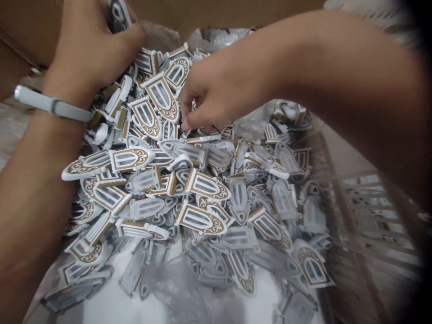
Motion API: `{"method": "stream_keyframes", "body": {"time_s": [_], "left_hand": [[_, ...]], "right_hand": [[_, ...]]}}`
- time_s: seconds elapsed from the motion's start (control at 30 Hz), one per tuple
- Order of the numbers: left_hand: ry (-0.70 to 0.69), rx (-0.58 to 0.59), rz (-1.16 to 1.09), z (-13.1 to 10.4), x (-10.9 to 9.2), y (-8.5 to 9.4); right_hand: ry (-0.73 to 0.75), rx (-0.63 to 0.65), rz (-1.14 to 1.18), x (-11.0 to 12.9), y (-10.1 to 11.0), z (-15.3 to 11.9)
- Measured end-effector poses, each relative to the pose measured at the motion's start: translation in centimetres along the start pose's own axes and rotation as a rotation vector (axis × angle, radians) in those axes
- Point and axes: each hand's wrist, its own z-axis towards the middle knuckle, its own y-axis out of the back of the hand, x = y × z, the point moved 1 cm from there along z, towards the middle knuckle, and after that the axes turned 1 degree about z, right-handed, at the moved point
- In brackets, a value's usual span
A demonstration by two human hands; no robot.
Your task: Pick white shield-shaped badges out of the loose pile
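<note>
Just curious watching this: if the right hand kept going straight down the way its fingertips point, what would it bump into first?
Most likely the pile of window-shaped plastic pieces right under the right hand; its fingertips already seem to touch one, though depth is unclear.

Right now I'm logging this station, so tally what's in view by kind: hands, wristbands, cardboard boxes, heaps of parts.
Hands: 2, left hand and right hand
Wristband: 1
Cardboard box: 1
Heap of arched window pieces: 1, pieces too many to count
Total: 5
</note>
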Motion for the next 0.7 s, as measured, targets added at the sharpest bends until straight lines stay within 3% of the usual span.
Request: {"method": "stream_keyframes", "body": {"time_s": [0.7], "left_hand": [[-0.002, -0.013, -0.014, 0.06, 0.30, -0.05]], "right_hand": [[-0.017, -0.021, 0.028, 0.35, 0.10, -0.06]]}}
